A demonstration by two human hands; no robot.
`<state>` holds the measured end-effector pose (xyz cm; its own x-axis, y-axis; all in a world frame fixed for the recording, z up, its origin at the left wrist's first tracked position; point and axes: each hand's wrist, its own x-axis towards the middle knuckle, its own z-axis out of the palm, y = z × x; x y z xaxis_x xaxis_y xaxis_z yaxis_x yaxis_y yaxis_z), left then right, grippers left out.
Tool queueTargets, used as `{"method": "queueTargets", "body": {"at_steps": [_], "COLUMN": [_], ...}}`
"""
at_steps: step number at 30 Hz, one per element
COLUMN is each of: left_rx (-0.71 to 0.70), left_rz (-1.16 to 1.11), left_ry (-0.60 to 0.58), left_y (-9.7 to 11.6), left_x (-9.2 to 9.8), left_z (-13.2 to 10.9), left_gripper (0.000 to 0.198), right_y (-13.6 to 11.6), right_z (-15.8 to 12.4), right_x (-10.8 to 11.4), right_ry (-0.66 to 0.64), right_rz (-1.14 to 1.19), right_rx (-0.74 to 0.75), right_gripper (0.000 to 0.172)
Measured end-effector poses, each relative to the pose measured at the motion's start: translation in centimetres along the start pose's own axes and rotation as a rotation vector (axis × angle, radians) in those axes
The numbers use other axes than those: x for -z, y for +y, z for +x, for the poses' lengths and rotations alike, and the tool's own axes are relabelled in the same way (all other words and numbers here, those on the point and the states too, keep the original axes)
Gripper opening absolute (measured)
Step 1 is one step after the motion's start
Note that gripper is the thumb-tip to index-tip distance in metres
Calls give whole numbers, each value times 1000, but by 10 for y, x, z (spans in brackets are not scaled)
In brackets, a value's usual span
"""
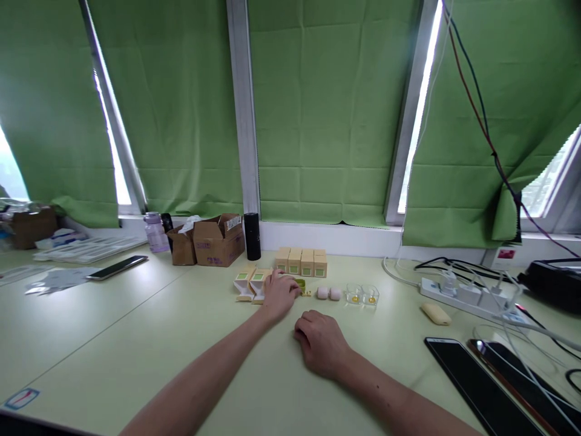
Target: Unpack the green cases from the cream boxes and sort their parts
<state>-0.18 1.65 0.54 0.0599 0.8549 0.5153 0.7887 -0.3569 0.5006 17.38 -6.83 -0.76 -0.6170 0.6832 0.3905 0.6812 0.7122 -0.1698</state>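
My left hand (279, 295) reaches forward on the pale green table (136, 339), its fingers curled over a small green-yellow item (301, 284) that I cannot make out. Just left of it lie two opened small boxes with green labels (251, 283). Behind stands a row of several tan boxes (301, 261). To the right are two white earbud-like cases (328, 293) and two clear small cups with yellow pieces (362, 295). My right hand (320, 343) rests on the table nearer me, fingers curled under, with nothing seen in it.
Brown cardboard boxes (213, 241), a black cylinder (252, 236) and a purple bottle (155, 232) stand at the back left. A phone (118, 267) lies left. A power strip (467, 295) with cables, a yellow bar (436, 313) and dark tablets (481, 381) lie to the right. Green curtains cover the windows.
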Motion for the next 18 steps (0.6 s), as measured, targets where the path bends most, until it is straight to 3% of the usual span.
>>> {"method": "queueTargets", "body": {"at_steps": [11,18], "left_rx": [-25,-99], "left_rz": [195,276], "left_ry": [-51,-121], "left_y": [-12,1], "left_x": [0,-2], "left_z": [-1,-1], "left_gripper": [8,45], "right_y": [0,1], "right_z": [-1,0], "right_x": [0,-1], "right_ry": [13,18], "right_rz": [5,-11], "right_rx": [7,12], "right_gripper": [13,12]}}
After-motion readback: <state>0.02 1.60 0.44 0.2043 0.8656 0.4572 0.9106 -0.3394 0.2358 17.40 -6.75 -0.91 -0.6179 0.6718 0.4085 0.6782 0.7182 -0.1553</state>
